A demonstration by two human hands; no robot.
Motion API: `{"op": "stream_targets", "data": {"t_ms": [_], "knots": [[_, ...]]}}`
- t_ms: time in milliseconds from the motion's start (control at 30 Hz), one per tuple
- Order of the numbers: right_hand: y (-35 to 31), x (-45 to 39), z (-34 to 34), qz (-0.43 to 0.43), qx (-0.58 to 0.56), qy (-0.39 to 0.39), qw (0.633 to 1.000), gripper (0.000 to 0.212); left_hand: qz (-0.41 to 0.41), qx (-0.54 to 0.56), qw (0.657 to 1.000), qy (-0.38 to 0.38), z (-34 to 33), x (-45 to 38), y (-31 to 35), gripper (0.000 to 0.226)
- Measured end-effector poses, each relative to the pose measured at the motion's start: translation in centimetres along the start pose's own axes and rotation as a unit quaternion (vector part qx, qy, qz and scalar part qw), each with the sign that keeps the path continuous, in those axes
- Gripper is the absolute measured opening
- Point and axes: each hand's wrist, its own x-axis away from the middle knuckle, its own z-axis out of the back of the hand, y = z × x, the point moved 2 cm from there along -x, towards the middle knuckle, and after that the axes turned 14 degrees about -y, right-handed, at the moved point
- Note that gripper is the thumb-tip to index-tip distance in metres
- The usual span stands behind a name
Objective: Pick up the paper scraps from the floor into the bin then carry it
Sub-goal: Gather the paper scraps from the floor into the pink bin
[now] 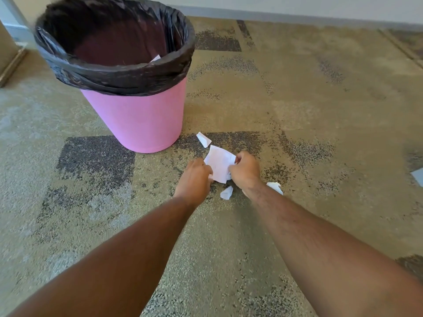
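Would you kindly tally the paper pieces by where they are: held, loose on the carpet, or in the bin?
Held by both hands: 1
Loose on carpet: 3
Showing in bin: 1
Total: 5
A bluish scrap at the right edge is left out; unclear.

Both hands [219, 172] grip one paper scrap [219, 162] beside the pink bin [137, 120].
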Motion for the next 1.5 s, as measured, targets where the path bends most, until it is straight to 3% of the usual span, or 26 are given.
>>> {"op": "stream_targets", "data": {"t_ms": [367, 633, 900, 1067, 1133, 1267, 1433, 1500], "knots": [[-0.9, 3.3, 2.0, 0.045, -0.104, -0.043, 0.993, 0.034, -0.019, 0.055, 0.998, 0.014, 2.4, 2.2, 0.9, 0.018], [-8.1, 6.1, 6.6, 0.146, -0.082, 0.023, 0.986, 0.014, -0.134, 0.026, 0.979, 0.15, 9.8, 2.9, 3.8, 0.02], [-19.4, 8.0, 10.2, 0.269, -0.121, 0.115, 0.949, 0.021, -0.205, -0.012, 0.933, 0.297, 21.6, 4.1, 6.2, 0.028], [-25.8, 8.1, 9.1, 0.316, -0.112, 0.129, 0.933, 0.022, -0.158, -0.019, 0.931, 0.328, 27.4, 4.6, 4.7, 0.03], [-27.6, 7.9, 8.0, 0.303, -0.089, 0.125, 0.941, 0.013, -0.116, -0.021, 0.941, 0.317, 28.9, 4.4, 3.4, 0.03], [-29.7, 7.2, 6.4, 0.258, -0.076, 0.132, 0.954, 0.019, -0.031, -0.028, 0.957, 0.287, 30.5, 4.1, 0.6, 0.029], [-30.6, 6.1, 5.2, 0.247, -0.025, 0.139, 0.959, 0.014, 0.017, -0.019, 0.968, 0.248, 31.1, 3.4, -1.4, 0.034], [-30.6, 5.6, 4.6, 0.268, -0.012, 0.109, 0.957, 0.012, 0.027, -0.015, 0.971, 0.238, 31.2, 3.1, -1.6, 0.04]]}}
